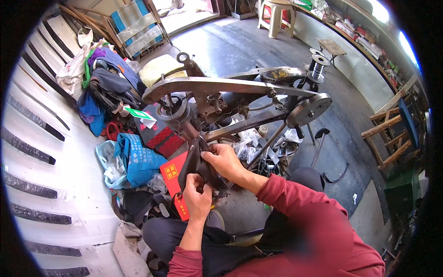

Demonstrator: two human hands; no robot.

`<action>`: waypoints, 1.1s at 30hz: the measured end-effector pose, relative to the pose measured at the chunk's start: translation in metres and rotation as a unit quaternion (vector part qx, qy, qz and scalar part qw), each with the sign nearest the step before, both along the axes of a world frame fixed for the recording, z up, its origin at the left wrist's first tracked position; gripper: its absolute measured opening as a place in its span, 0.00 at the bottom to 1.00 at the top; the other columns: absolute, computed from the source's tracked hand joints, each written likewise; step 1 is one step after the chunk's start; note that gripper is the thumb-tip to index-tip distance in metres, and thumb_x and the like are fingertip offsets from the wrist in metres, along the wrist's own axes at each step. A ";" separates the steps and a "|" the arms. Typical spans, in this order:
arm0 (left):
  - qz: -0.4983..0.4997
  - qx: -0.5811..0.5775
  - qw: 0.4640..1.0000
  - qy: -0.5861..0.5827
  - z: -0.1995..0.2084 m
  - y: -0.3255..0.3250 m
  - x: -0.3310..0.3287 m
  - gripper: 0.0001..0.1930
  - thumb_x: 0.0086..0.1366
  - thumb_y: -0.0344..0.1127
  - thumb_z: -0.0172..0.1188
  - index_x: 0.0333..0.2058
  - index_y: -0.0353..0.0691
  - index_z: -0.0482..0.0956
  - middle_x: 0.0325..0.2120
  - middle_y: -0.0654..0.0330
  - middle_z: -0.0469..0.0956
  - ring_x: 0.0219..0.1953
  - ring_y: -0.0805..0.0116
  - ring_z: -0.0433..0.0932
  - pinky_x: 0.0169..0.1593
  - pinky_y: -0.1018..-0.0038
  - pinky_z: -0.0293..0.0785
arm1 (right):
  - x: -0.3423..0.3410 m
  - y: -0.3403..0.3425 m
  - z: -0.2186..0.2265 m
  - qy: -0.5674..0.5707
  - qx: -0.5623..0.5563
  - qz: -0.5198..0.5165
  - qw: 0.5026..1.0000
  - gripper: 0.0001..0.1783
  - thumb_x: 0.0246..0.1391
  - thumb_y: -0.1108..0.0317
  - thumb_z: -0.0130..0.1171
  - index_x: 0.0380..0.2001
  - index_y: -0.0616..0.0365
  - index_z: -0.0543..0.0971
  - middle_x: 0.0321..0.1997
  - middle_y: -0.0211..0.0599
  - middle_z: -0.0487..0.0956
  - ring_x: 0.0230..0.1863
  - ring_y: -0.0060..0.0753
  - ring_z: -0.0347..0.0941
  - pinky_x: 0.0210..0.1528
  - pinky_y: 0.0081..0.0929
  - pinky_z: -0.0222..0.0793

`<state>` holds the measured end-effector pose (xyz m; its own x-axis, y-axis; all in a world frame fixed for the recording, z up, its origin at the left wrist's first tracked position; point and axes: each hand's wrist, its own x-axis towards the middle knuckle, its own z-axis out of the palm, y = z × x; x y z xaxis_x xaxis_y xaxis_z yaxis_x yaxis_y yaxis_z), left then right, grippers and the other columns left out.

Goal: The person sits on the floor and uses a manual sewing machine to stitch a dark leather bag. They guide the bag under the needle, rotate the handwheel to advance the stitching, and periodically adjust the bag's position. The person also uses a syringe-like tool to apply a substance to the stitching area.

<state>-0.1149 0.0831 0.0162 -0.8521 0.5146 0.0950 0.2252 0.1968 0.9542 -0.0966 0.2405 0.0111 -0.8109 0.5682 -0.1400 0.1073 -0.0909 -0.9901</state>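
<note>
A cobbler's hand-crank sewing machine (pixel 230 87) of worn dark metal stands in front of me, with a round handwheel (pixel 314 110) at its right end. Just below its head hangs a dark brown, soft piece of material (pixel 190 167), leather or cloth; its exact kind is unclear. Its upper end meets the machine's lower tip. My right hand (pixel 225 161) pinches this piece near the top, close under the machine. Lower and to the left, my left hand (pixel 198 198) is closed with thumb and fingertips on its lower part. Whether the needle is in the material is hidden.
Thread spools (pixel 319 64) stand at the machine's back right. Beneath lie small parts in plastic bags (pixel 249 138). On the left are a red box (pixel 173 173), a blue bag (pixel 134 157) and heaped clothes (pixel 108 69). A wooden chair (pixel 390 134) stands at the right.
</note>
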 end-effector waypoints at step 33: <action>-0.002 -0.067 0.997 0.046 0.004 -0.001 0.004 0.09 0.59 0.26 0.65 0.36 0.34 0.73 0.24 0.57 0.78 0.27 0.65 0.79 0.35 0.68 0.75 | 0.013 0.004 0.015 -0.010 0.269 0.048 0.962 0.15 0.49 0.68 0.65 0.35 0.68 0.74 0.37 0.66 0.80 0.45 0.70 0.76 0.45 0.54 0.73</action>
